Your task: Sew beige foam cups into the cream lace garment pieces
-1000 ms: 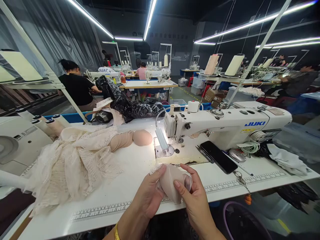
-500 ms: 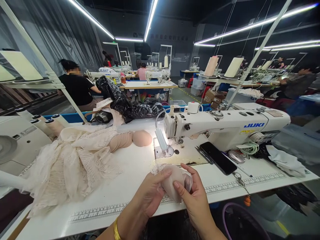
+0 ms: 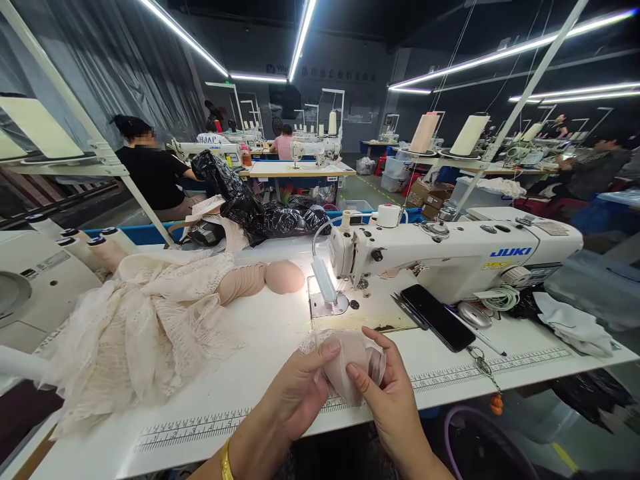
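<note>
Between my two hands is a beige bra cup (image 3: 349,360) with sheer, lace-edged fabric over it, held above the table's front edge. My left hand (image 3: 305,380) grips its left side, thumb lying across the front. On the right side, my right hand (image 3: 383,380) pinches it with the thumb on the front and the fingers behind. Just beyond the hands is the needle plate (image 3: 327,305) of a white sewing machine (image 3: 440,250), lit by its lamp. A fanned row of beige cup pads (image 3: 243,283) lies left of the machine, against a heap of cream lace fabric (image 3: 150,320).
Right of the needle area lie a black phone (image 3: 437,317), tweezers (image 3: 409,311), a pen and a keychain (image 3: 483,363). Black plastic bags (image 3: 280,220) sit behind the table. Thread cones (image 3: 467,135) stand on a rack. Other people work at machines farther back.
Both hands stay nearly in place, still holding the cup. The fabric at its right side has shifted slightly, and the whole view has moved a little.
</note>
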Motion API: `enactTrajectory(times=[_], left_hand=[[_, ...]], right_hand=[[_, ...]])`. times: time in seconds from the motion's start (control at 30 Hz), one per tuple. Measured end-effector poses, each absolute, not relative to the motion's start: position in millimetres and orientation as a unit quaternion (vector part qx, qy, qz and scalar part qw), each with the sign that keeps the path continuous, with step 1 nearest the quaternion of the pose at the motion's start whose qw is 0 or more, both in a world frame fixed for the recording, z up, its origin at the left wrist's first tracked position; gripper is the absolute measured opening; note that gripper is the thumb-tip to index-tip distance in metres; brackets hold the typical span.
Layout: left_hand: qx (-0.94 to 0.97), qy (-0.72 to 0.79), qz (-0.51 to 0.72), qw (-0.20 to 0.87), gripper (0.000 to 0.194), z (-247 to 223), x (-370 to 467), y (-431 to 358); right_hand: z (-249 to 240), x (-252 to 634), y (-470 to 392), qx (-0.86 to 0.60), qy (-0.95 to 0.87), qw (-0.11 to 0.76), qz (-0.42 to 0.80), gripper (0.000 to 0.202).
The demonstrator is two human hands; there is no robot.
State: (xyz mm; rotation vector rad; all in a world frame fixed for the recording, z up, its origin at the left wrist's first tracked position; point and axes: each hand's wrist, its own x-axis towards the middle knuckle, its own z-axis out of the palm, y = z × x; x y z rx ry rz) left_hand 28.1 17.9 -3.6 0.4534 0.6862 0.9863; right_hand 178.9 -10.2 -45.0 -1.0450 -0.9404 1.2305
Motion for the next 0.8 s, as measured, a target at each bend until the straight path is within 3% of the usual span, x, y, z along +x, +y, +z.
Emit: enactTrajectory(times=[0.27,0.43,0.53,0.6,0.7,0.8], left_hand=[[0.26,0.383,0.474,0.749,0.048,0,32,20],[0.261,0.367,0.467,0.761,0.043,3,25,21],[0.357,0.317,0.431,0.766,0.041,16,9,19],[0.503,0.288,0.34,0.741,0.037,30,-5,19],[0.792,0.223,0.167,0.543,0.008,46,-19,27],[0.942,0.159,0.106,0.274,0.018,42,-21,51]], right_hand=[[-38,180,-12,-0.463,-0.406,0.573,0.54,0.076],[-41,186,-17,-0.436,-0.431,0.523,0.593,0.103],[-46,200,-17,-0.425,-0.506,0.468,0.587,0.106],[-48,213,-9,-0.412,-0.616,0.44,0.507,0.097],[-46,228,21,-0.348,-0.787,0.42,0.288,0.075],[-39,229,66,-0.268,-0.88,0.372,0.123,0.031]])
